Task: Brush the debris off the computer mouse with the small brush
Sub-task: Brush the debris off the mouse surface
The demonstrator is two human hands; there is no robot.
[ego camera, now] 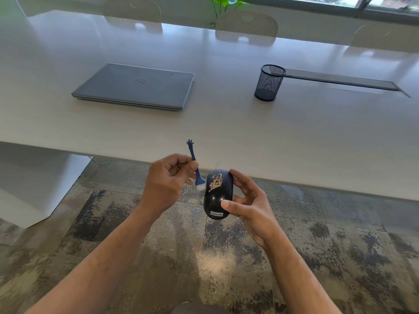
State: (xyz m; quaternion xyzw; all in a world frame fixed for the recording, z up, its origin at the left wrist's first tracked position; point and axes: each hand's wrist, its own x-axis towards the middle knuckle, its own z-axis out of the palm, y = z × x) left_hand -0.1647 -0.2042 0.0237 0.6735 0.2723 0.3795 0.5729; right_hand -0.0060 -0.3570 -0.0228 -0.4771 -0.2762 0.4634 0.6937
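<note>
Black mouse: glossy, white label at its near end, held in the air just off the table's near edge, long axis running 12 to 6 o'clock. Pale tan debris crusts its upper left face beside the scroll wheel.

Small brush: thin blue handle, tiny hand-shaped tip pointing to 12, white bristles at the low end, touching the mouse's edge at 9 o'clock.
</note>
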